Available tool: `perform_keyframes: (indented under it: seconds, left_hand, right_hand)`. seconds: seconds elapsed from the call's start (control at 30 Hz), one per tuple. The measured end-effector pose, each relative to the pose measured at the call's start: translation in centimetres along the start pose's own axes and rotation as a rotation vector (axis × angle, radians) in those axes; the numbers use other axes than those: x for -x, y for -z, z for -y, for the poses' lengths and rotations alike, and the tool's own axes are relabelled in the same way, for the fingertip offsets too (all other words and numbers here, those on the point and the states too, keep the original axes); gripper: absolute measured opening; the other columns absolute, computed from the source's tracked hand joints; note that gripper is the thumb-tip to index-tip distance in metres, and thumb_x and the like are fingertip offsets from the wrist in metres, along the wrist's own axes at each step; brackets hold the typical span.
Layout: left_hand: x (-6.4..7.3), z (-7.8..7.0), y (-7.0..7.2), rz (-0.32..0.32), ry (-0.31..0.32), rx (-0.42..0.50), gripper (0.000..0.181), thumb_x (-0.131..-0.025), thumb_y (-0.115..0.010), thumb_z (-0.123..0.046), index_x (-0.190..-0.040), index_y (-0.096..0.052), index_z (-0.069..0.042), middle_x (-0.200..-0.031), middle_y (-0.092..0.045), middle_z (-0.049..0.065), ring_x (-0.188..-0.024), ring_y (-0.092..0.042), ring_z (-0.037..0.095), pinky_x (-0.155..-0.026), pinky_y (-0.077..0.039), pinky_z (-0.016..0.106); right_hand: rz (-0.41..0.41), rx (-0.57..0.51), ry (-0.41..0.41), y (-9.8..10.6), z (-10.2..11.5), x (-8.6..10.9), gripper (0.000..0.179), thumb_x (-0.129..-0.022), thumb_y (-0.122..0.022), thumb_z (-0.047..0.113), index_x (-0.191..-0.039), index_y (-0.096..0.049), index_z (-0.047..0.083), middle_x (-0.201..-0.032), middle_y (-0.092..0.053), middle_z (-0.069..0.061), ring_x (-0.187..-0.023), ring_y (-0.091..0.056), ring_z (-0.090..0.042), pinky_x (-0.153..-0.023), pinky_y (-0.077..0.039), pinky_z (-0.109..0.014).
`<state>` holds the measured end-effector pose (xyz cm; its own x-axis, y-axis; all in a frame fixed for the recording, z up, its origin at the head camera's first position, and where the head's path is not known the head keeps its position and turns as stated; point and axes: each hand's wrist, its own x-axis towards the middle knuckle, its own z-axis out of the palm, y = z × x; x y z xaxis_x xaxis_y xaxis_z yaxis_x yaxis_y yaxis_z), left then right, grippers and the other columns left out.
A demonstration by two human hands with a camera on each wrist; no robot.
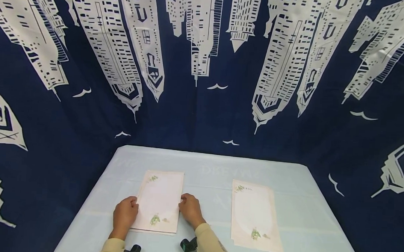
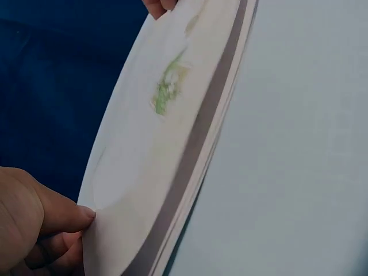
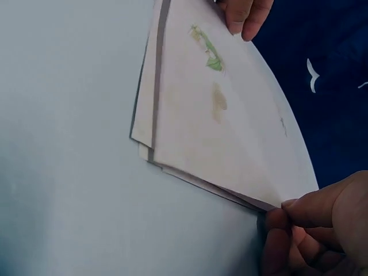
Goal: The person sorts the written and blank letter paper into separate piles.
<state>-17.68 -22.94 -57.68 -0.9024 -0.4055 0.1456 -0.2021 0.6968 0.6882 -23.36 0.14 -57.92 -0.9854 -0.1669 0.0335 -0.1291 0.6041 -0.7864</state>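
Observation:
A sheet of pale pink stationery paper (image 1: pixel 159 203) with green plant prints lies over a left-hand stack, between both hands. My left hand (image 1: pixel 125 213) pinches its left edge, thumb on top and fingers curled beneath. At the opposite edge my right hand (image 1: pixel 190 209) pinches the same sheet between thumb and fingers. In the left wrist view the sheet (image 2: pixel 132 155) bows up, with a dark gap between it and the paper stack (image 2: pixel 198 167). The right wrist view shows several uneven corners of the stack (image 3: pixel 145 123) under the raised sheet (image 3: pixel 230 138).
A second stack of the same printed paper (image 1: pixel 256 218) lies to the right on the white-covered table (image 1: pixel 319 229), its sheets slightly fanned. Behind the table hangs a dark blue cloth (image 1: pixel 195 118) with white building prints. Black wrist devices (image 1: pixel 188 245) sit at both sleeves.

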Motion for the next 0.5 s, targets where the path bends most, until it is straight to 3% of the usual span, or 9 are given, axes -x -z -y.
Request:
perform_keyframes:
  seconds: [0.1, 0.27, 0.5]
  left_hand:
    - [0.0, -0.1, -0.2, -0.014, -0.020, -0.036, 0.025, -0.085, -0.067, 0.006, -0.108, -0.069, 0.014, -0.089, -0.070, 0.021, -0.077, -0.064, 0.033, -0.070, -0.052, 0.052]
    - [0.5, -0.4, -0.3, -0.015, 0.003, -0.054, 0.027, -0.084, -0.069, 0.006, -0.110, -0.069, 0.014, -0.083, -0.068, 0.018, -0.072, -0.061, 0.029, -0.065, -0.051, 0.048]
    - [1.1, -0.6, 0.8, -0.042, -0.004, -0.092, 0.025, -0.085, -0.069, 0.004, -0.109, -0.069, 0.013, -0.079, -0.064, 0.013, -0.069, -0.060, 0.028, -0.063, -0.050, 0.048]
  right_hand:
    - [-0.012, 0.023, 0.006, 0.1, 0.0, 0.0, 0.020, -0.087, -0.066, -0.004, -0.107, -0.069, -0.007, -0.074, -0.062, -0.002, -0.063, -0.055, -0.012, -0.055, -0.047, -0.026]
    - [0.004, 0.004, -0.009, 0.7, -0.3, 0.6, 0.022, -0.087, -0.066, -0.002, -0.108, -0.069, -0.008, -0.074, -0.061, -0.001, -0.062, -0.054, -0.013, -0.054, -0.046, -0.027]
    - [0.035, -0.067, 0.018, 2.5, -1.2, 2.5, 0.019, -0.091, -0.066, 0.003, -0.108, -0.069, -0.004, -0.068, -0.061, 0.005, -0.057, -0.054, -0.009, -0.051, -0.043, -0.026]
